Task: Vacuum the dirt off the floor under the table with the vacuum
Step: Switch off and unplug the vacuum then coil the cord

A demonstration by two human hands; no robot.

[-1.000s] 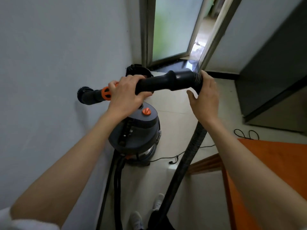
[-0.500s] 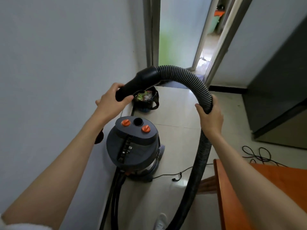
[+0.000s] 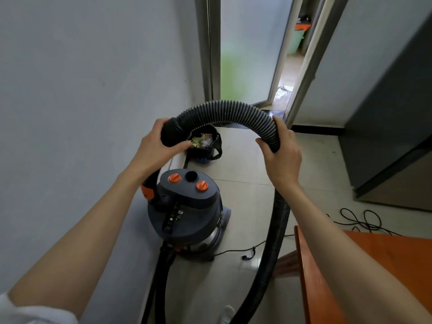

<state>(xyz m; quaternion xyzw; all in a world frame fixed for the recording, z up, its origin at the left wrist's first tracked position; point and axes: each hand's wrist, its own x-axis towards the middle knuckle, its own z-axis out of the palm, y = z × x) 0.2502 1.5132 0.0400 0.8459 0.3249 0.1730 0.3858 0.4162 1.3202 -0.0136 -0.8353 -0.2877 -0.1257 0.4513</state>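
Since the earlier frame, the hose (image 3: 233, 112) has been swung into a higher arch. Its cuff is gripped by the left hand (image 3: 155, 146); the ribbed length is clasped by the right hand (image 3: 281, 153). Setup is judged underway: the nozzle must be brought beneath the table (image 3: 364, 265). The vacuum (image 3: 187, 213) stands against the wall, between bin (image 3: 205, 146) and table; cables (image 3: 360, 220) lie on the floor near the table's far edge and could snag.

Both hands (image 3: 156, 146) (image 3: 281, 155) grip the arched vacuum hose (image 3: 233, 112).

Both forearms are bare; a white sleeve (image 3: 35, 312) is pushed up the left arm, a white shoe (image 3: 226, 313) below.
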